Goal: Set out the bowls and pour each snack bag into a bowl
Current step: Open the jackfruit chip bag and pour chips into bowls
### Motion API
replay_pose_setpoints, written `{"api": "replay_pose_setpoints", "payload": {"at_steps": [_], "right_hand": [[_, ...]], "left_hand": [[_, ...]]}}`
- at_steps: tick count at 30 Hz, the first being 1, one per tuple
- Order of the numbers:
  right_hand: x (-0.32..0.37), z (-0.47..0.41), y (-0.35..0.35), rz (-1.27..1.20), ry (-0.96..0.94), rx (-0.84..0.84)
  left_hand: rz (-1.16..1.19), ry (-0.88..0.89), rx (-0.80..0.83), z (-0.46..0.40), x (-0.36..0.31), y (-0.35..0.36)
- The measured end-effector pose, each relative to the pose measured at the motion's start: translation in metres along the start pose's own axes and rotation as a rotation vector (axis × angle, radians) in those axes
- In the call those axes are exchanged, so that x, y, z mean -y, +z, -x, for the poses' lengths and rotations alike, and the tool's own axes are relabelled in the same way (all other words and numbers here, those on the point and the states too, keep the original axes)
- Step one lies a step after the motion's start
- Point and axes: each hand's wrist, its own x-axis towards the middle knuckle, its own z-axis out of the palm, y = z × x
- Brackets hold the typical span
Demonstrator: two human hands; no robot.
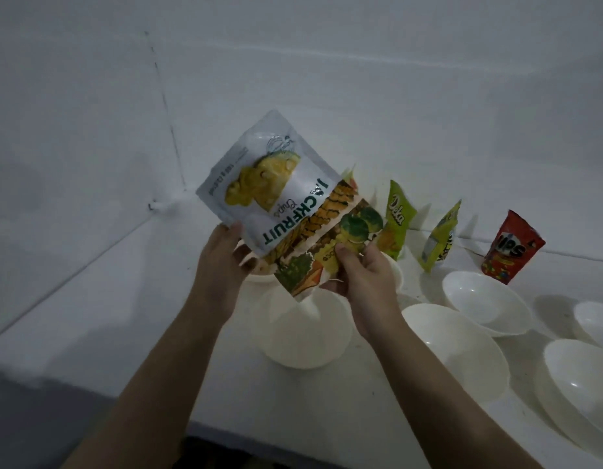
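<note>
Above the white counter (378, 394), at about twelve o'clock from the person, two pouches are held upside down: the left hand (222, 258) grips the silver-white jackfruit chips pouch (269, 184) by its lower edge, and the right hand (364, 269) pinches the brown-and-green illustrated snack bag (330, 238) over the deep white plastic bowl (303, 330), which looks empty. Just behind it, a partly hidden white bowl (256, 272) seems to hold pale pieces, so one pour is probably done. At two o'clock stand a green Deka packet (396, 220), a yellow-green sachet (442, 236) and a red chips bag (511, 247), apparently unpoured. Four more shallow white bowls (486, 302) lie at three to four o'clock, all set out and empty.
</note>
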Motion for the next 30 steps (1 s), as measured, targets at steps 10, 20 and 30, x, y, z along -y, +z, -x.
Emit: {"api": "replay_pose_setpoints", "payload": {"at_steps": [10,20,30], "right_hand": [[-0.02,0.046,0.044,0.146,0.086,0.564],[-0.135,0.134,0.118,0.351,0.369,0.919],[-0.295,0.215,0.17,0.612,0.647,1.049]], "left_hand": [[0.03,0.053,-0.75,0.135,0.011,-0.122],[-0.152,0.03,-1.273,0.284,0.041,-0.215],[-0.072,-0.115,-1.5,0.365,0.1,-0.296]]}}
